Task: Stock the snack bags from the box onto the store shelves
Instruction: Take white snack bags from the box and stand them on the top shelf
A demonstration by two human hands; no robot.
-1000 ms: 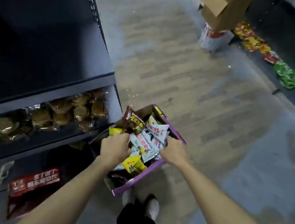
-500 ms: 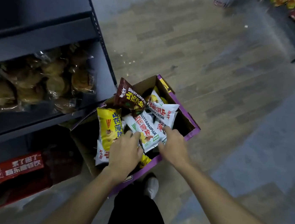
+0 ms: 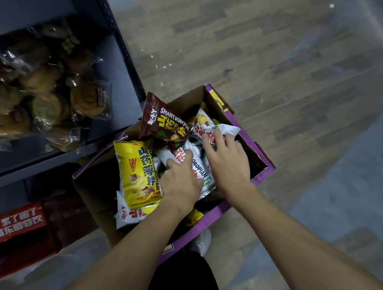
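Note:
An open cardboard box with a purple rim [image 3: 263, 171] sits on the floor at my feet, full of snack bags. A brown bag [image 3: 164, 122] stands upright at its far left, a yellow bag [image 3: 137, 174] lies at its near left, and white bags [image 3: 203, 128] fill the middle. My left hand [image 3: 181, 183] reaches into the box, its fingers closed on a white bag [image 3: 198, 169] in the middle. My right hand [image 3: 228, 163] reaches further in, its fingers on a white bag at the far side. Both palms face down and hide what lies beneath.
A dark metal shelf unit [image 3: 115, 46] stands to the left, with clear packs of round pastries [image 3: 47, 93] on one level. A red carton [image 3: 4, 228] sits on the lowest level. Wood-pattern floor [image 3: 280, 59] stretches ahead and right. My shoe [image 3: 201, 240] pokes out under the box.
The view has tilted down and closer to the box. My right hand has moved forward onto the far white bag. My left hand has shifted right onto the middle white bag.

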